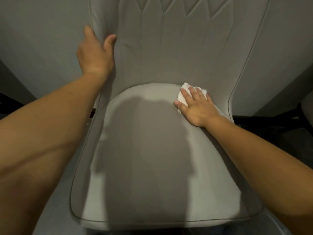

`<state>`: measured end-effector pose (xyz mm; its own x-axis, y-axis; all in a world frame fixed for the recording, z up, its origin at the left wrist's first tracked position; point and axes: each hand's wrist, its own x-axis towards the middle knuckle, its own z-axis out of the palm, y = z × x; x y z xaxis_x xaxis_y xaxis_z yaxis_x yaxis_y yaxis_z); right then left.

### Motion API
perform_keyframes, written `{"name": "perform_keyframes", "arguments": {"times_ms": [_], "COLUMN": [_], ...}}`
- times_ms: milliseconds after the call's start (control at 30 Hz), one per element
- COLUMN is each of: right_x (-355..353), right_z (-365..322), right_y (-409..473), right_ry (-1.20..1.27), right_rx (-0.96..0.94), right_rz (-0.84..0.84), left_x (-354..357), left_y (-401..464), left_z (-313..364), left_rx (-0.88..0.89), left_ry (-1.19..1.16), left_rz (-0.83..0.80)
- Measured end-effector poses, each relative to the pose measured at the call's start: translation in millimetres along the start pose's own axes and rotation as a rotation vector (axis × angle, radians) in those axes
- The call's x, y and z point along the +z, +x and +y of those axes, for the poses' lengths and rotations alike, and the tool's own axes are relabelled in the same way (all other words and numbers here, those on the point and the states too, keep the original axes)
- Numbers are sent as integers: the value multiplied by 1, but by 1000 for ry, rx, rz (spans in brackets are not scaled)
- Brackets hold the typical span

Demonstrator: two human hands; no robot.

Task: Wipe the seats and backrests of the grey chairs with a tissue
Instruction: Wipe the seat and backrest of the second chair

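On the grey seat (152, 150), the right hand (198, 107) presses a crumpled white tissue (183, 94) (fingers flat), left hand (94, 55) gripping the backrest (169, 48) edge.

Home dining area, likely: upholstered grey chair (152, 133), plain wall (42, 39).

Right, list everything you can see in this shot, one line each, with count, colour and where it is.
grey chair: one, grey fabric, fills the middle of the view; seat cushion below, stitched backrest rising behind it.
tissue: one, white, crumpled, at the back right of the seat where it meets the backrest, under the right hand.
second seat: part of one, grey, at the far right edge; too little shows to say more.
dark frame parts: black, low on both sides of the chair.
left hand: one, gripping the left edge of the backrest, thumb in front.
right hand: one, fingers spread flat, pressing the tissue onto the seat.
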<state>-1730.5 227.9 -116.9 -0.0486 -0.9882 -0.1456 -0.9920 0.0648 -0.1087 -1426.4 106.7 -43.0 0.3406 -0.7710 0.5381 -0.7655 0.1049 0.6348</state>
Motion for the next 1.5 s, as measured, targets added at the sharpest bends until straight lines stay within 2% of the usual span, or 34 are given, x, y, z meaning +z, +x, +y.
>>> {"name": "perform_keyframes", "arguments": {"times_ms": [133, 200, 300, 367, 500, 600, 700, 867, 967, 1067, 1233, 1333, 1400, 1500], "right_x": [-2, -4, -3, -1, 9, 25, 32, 35, 33, 28, 20, 21, 23, 23], "right_z": [-4, -16, -62, -101, -188, -234, -239, -220, -205, -185, -164, -175, -189, -206], "right_y": [-7, 0, 16, 31, 42, 9, -44, -154, -166, -124, -33, -27, -55, -124], "right_ry": [34, 54, 34, 28, 36, 15, 73, 44, 12, -50, -75, -54, -45, -10], "right_rx": [7, 72, 202, 177, 47, -95, -272, -715, -793, -714, -322, -253, -361, -770], "right_rz": [19, -13, -71, -77, -94, -69, -91, -145, -150, -139, -111, -111, -128, -26], "left_x": [-7, -12, -13, -12, -10, -9, -9, -11, -13, -13, -18, -22, -26, -30], "left_y": [4, 6, 7, 7, 9, 9, 8, 7, 7, 6, 9, 11, 12, 14], "left_z": [-2, -3, -3, -2, -7, -7, -8, -7, -7, -5, -4, -2, 0, 3], "left_rx": [22, 19, 0, -9, 44, 59, 69, 81, 80, 78, 83, 79, 79, 72], "left_ry": [-4, -7, -59, -87, -25, 7, 41, 69, 60, 47, 77, 75, 74, 46], "left_rz": [-107, -149, -182, -172, -165, -146, -141, -164, -176, -179, -211, -254, -279, -326]}}
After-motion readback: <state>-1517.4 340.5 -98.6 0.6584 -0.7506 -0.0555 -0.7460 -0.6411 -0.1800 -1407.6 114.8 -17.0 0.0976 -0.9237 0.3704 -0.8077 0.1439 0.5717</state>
